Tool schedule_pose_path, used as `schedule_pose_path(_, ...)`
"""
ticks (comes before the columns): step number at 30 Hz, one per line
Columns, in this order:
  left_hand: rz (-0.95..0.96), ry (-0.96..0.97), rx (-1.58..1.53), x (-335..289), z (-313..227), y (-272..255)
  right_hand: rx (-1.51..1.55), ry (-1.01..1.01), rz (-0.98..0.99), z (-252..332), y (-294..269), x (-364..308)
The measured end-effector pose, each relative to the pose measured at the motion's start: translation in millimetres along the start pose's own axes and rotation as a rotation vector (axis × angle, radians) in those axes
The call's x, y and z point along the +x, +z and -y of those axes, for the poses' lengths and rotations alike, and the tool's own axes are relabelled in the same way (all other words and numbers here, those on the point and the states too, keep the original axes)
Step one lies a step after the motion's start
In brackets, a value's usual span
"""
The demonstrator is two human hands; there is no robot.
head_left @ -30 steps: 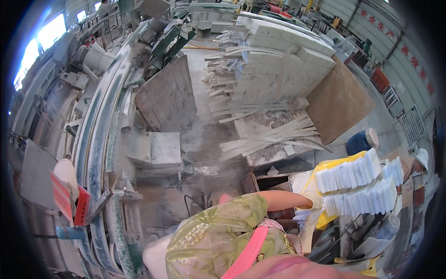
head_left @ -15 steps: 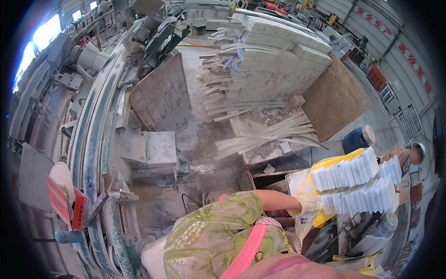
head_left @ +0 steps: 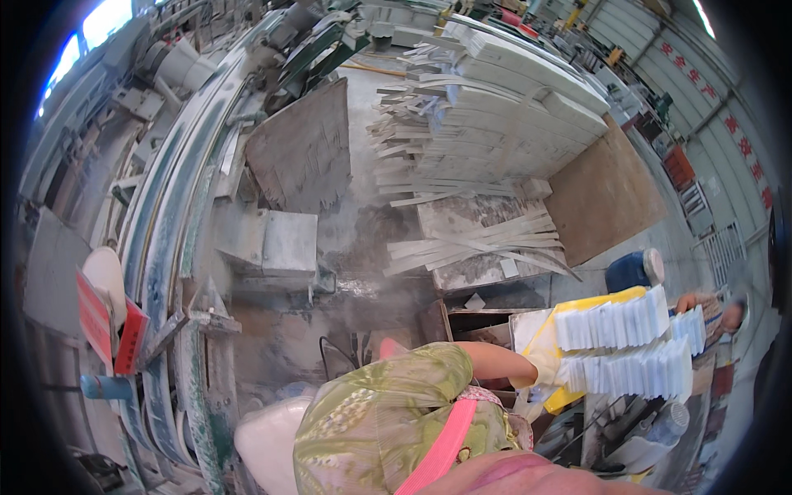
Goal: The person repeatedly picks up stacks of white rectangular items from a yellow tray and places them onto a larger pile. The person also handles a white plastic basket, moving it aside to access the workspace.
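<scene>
My left hand (head_left: 543, 368), in a cream glove, reaches right to the near end of the white tile stacks. Its fingers are hidden among the glove folds and the tile edges, so their grip does not show. Just below it, a pale cloth shape looks like part of my gloved right hand (head_left: 533, 404); its fingers are hidden too. Thin white tiles (head_left: 612, 323) stand on edge in a far row, and more white tiles (head_left: 631, 369) form a nearer row. Yellow sheeting (head_left: 564, 399) shows under and beside them.
A long machine rail (head_left: 153, 239) runs along the left, beside a red sign (head_left: 132, 340). Ahead, long white stone strips (head_left: 487, 239) lie loose on a board before a tall slab stack (head_left: 511, 124). A blue drum (head_left: 627, 273) and another person (head_left: 701, 305) are on the right.
The whole view has tilted a little, with the far stack shifting right and down. My left hand stays by the tiles. The other person on the right now appears lower.
</scene>
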State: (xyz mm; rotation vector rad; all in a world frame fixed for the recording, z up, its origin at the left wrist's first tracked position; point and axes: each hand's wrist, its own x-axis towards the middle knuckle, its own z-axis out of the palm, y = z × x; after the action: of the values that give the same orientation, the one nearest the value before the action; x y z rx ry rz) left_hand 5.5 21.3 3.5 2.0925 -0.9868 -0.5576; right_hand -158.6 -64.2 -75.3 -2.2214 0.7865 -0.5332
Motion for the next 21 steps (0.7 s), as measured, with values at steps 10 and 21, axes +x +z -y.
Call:
schedule_pose_path(10, 0.009, -0.037, -0.121, 31, 13, 19, 0.026, -0.055, 0.055, -13, 8, 16)
schedule_pose_path(21, 0.179, -0.025, -0.034, 20, 1, 3, 0.047, -0.069, 0.087, -28, 11, 26)
